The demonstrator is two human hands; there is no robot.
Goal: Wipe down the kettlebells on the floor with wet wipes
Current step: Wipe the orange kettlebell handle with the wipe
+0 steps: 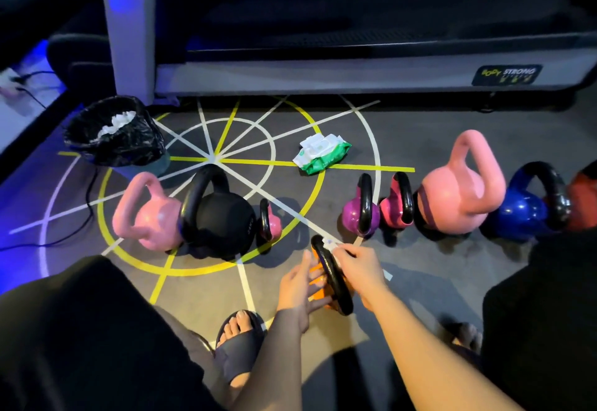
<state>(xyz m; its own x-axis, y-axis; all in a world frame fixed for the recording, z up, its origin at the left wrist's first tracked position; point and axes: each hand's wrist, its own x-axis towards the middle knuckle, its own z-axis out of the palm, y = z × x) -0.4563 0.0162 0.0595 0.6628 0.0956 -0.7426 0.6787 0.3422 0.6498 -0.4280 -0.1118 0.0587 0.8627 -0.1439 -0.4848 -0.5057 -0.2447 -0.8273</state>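
Orange shows between the fingers of our left hand point(297, 287), which curls round the body of the orange kettlebell point(337, 287) close in front of us, just beyond our sandalled foot point(239, 336). Our right hand point(365, 268) pinches a white wet wipe point(329, 244) against the top of the black handle. Whether the bell rests on the grey floor point(403, 139) or is lifted off it, we cannot tell. The rest stand in a row across the painted yellow and white lines. To our left are a pink kettlebell point(148, 213), a black kettlebell point(216, 213) touching it, and a small pink kettlebell point(271, 221) just beside that. To our right are a purple kettlebell point(360, 213), a magenta kettlebell point(397, 205), a large pink kettlebell point(458, 190), a blue kettlebell point(523, 210) and a red one cut off by the frame edge. Between the small pink and the purple bells the row has a gap – open floor, and our hands work just in front of it. Beyond the row the green wipe pack point(321, 152) lies alone on bare floor, well apart from the bells. The far edge is closed by the treadmill point(355, 64) – its grey base runs the width of the view. The black-lined bin point(113, 139), with white wipes inside, sits by its upright at far left.
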